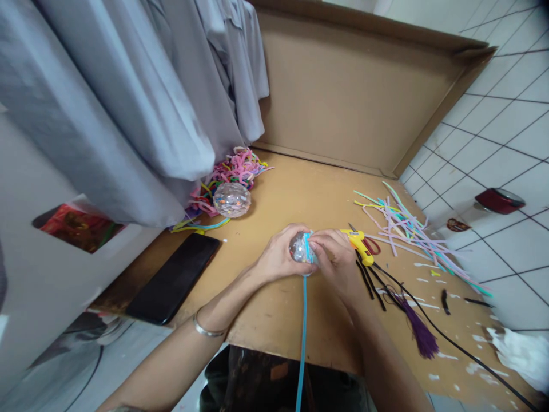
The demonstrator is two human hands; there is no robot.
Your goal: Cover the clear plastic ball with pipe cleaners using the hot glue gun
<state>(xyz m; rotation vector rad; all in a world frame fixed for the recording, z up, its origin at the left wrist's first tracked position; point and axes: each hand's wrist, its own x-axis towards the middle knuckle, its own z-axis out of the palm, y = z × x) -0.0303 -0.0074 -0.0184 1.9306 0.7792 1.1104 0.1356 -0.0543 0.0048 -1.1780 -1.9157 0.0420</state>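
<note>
Over the front of the table, my left hand [281, 254] is wrapped round a clear faceted ball [297, 247] with coloured specks inside. A blue pipe cleaner [304, 320] lies across the ball, and its long free end hangs down past the table's front edge. At the ball's right side, the fingers of my right hand [334, 252] are pinched on the pipe cleaner against the surface. My fingertips hide part of the ball and the strip.
A second clear ball [232, 199] sits by piled pipe cleaners [244, 166]. A phone [175, 277] lies at left. Rightward are a yellow glue gun [363, 249] with its cord, pastel pipe cleaners [403, 229], a purple tassel [420, 332] and white tissue [521, 355]. Grey cloth [163, 103] hangs upper left.
</note>
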